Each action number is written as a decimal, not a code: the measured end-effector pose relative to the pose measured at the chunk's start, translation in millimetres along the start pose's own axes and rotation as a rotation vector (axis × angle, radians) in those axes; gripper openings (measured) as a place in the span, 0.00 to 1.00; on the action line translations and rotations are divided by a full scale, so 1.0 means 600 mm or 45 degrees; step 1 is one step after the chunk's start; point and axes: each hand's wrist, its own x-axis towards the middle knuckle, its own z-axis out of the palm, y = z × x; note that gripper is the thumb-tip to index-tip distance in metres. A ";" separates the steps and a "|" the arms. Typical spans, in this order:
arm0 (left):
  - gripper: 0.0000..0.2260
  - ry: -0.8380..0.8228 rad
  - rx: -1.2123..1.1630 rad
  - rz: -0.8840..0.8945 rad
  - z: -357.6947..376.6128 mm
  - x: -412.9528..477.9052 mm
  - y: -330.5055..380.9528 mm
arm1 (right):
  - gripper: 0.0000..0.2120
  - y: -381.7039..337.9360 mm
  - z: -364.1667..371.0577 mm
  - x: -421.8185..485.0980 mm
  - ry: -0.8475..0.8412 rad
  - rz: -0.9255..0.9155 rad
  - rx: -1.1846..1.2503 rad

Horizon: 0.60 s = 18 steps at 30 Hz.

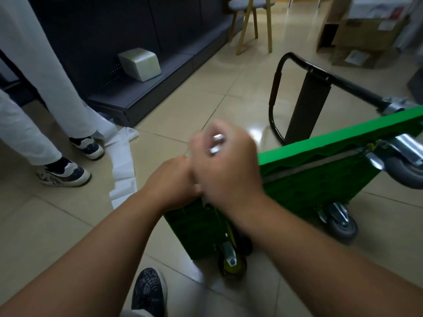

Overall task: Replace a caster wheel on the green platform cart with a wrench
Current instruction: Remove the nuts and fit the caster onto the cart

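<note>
Green flat platform cart (309,179): stood on edge on tiled floor (68,225). Shiny metal piece (217,143), blurred: gripped by right hand (226,165) above cart's near corner. Left hand (174,179): curled against right; contents cannot be told.

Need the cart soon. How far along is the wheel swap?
Done: cart lies tipped, casters exposed. In hand: right hand grips a shiny tool, blurred, at the near corner; left hand beside it. Left: probably finishing that corner, hidden behind the hands, then righting the cart.
</note>
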 end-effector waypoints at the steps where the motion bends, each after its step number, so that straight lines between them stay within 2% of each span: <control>1: 0.03 -0.038 -0.304 -0.076 -0.006 0.007 -0.007 | 0.13 0.012 -0.024 0.018 0.015 0.196 0.143; 2: 0.06 -0.141 -0.454 -0.071 0.002 0.014 -0.019 | 0.14 0.023 -0.051 0.031 0.068 0.437 0.345; 4: 0.14 -0.065 -0.444 -0.002 -0.001 0.018 -0.029 | 0.15 0.042 -0.096 0.057 0.245 0.827 0.819; 5: 0.15 -0.040 -0.443 -0.009 -0.007 0.013 -0.022 | 0.16 0.054 -0.119 0.068 0.332 0.920 1.016; 7: 0.16 -0.053 -0.447 0.018 -0.006 0.010 -0.015 | 0.18 0.076 -0.153 0.073 0.445 0.977 1.225; 10: 0.16 -0.093 -0.433 0.009 -0.006 0.015 -0.022 | 0.24 0.109 -0.172 0.051 0.616 1.107 1.380; 14: 0.16 -0.111 -0.440 0.061 -0.006 0.013 -0.014 | 0.26 0.158 -0.165 0.005 0.832 1.279 1.569; 18: 0.20 -0.068 -0.429 0.107 -0.003 0.015 -0.017 | 0.22 0.198 -0.140 -0.021 0.927 1.402 1.664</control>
